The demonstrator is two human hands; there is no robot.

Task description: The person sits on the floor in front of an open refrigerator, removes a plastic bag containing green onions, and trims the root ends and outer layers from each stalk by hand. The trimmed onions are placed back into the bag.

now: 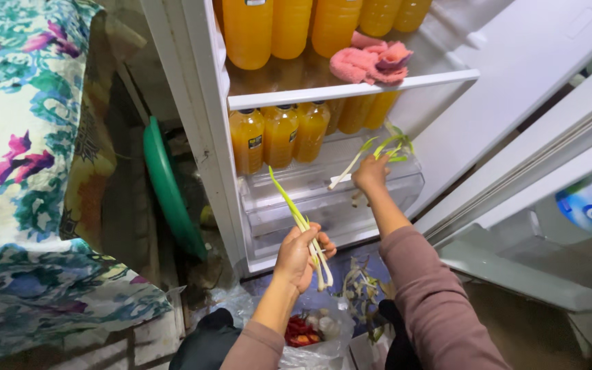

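My left hand (299,255) holds a few spring onions (297,218), white ends down and green tips pointing up toward the fridge. Farther in, my right hand (370,174) grips another spring onion (368,153) over the clear crisper drawer (330,199) at the bottom of the open fridge. Its green leaves fan out to the right above the drawer. Both arms wear mauve sleeves.
Several orange juice bottles (279,136) stand on the fridge shelves, with a pink cloth (371,60) on the upper shelf. The fridge door (549,178) hangs open at right. Below my hands sits a plastic bag (313,336) of vegetables. A green lid (167,188) and floral cloth (29,157) lie at left.
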